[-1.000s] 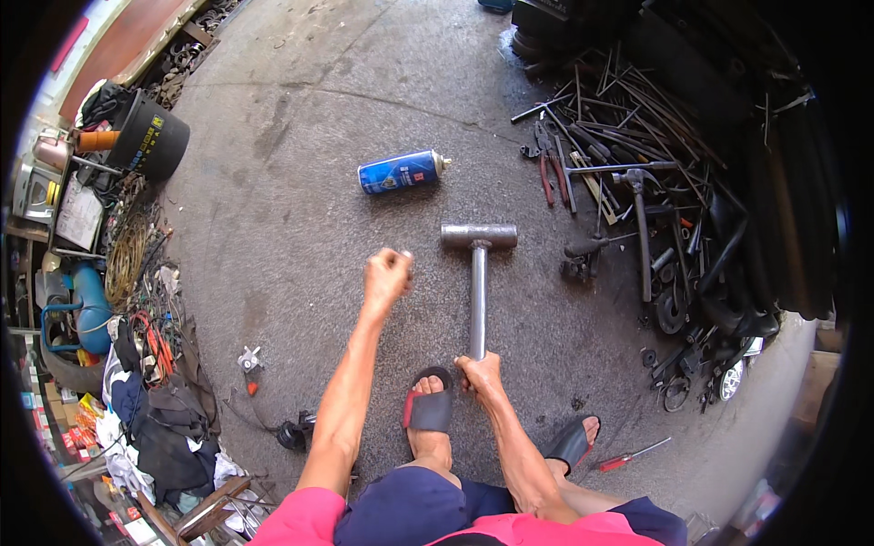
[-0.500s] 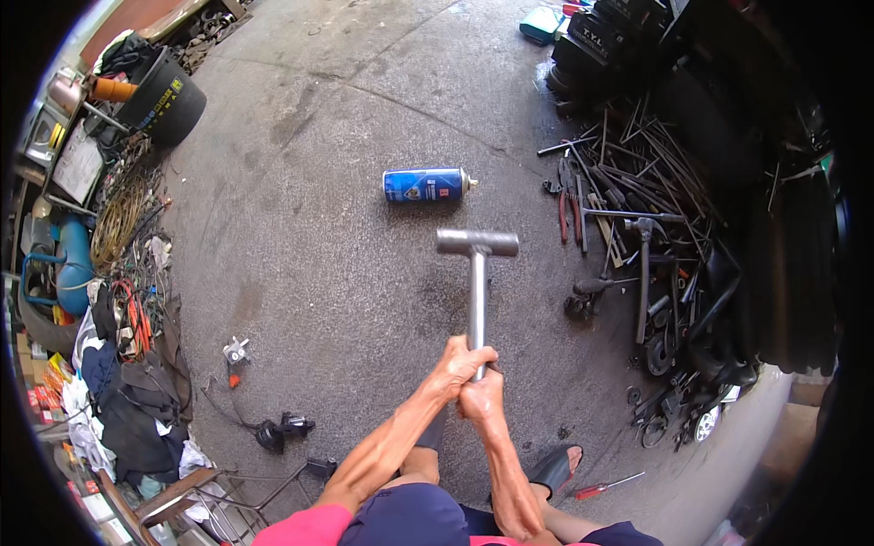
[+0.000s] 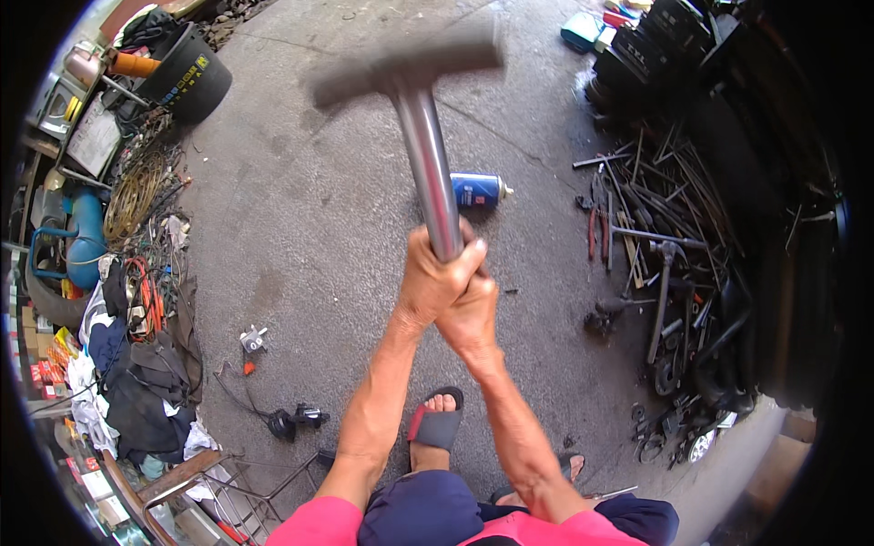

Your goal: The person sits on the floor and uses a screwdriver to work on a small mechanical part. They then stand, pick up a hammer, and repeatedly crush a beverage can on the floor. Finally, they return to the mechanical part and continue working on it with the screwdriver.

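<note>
A metal sledgehammer [image 3: 428,173] is raised toward me, its handle tilted a little to the left. Its cylindrical head is smeared by motion. My left hand [image 3: 430,284] wraps round the lower handle, closed. Pressed up against it, my right hand [image 3: 472,314] is closed round the same handle end, partly overlapped by the left. Beyond the handle a blue spray can [image 3: 480,189] lies on its side on the floor, its nozzle to the right. The handle hides the can's left part.
Metal rods and hand tools [image 3: 669,205] are heaped at the right, with a small hammer [image 3: 665,282] among them. A black bucket [image 3: 193,80], a blue tank [image 3: 85,238] and cloths [image 3: 146,400] line the left. My sandalled foot [image 3: 435,428] is close below my arms.
The sledgehammer has swung upward and to the left, its head now larger and blurred. Both hands have risen with it, still gripping. My view has shifted slightly.
</note>
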### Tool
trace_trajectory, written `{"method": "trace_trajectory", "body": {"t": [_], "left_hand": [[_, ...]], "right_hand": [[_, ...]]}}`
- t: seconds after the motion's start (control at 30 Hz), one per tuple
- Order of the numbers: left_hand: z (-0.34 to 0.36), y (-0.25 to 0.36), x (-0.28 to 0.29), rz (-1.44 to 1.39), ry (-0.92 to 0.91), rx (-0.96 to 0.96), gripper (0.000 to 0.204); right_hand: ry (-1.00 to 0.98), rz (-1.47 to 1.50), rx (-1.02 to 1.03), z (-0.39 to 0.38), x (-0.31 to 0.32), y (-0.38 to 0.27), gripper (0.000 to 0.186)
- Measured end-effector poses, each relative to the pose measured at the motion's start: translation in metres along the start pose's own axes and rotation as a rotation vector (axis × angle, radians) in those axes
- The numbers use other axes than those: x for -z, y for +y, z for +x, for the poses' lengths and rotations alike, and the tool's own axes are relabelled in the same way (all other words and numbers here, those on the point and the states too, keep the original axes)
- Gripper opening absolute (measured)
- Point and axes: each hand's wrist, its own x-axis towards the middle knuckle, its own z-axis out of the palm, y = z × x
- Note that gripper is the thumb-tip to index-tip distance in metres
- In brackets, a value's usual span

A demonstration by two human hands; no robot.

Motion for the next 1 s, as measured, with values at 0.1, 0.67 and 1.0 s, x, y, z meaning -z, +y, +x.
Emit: {"method": "trace_trajectory", "body": {"t": [0.1,0.67,1.0], "left_hand": [[-0.005,-0.116,0.028,0.047,0.068,0.585,0.009],[-0.141,-0.145,-0.026,0.099,-0.081,0.893,0.014],[-0.068,-0.018,-0.066,-0.106,-0.132,0.392,0.011]], "right_hand": [[-0.09,-0.028,-0.738,-0.011,-0.03,0.055,0.041],[-0.037,0.126,-0.956,-0.156,0.031,0.095,0.022],[0.13,0.034,-0.349,-0.085,0.07,0.017,0.029]]}}
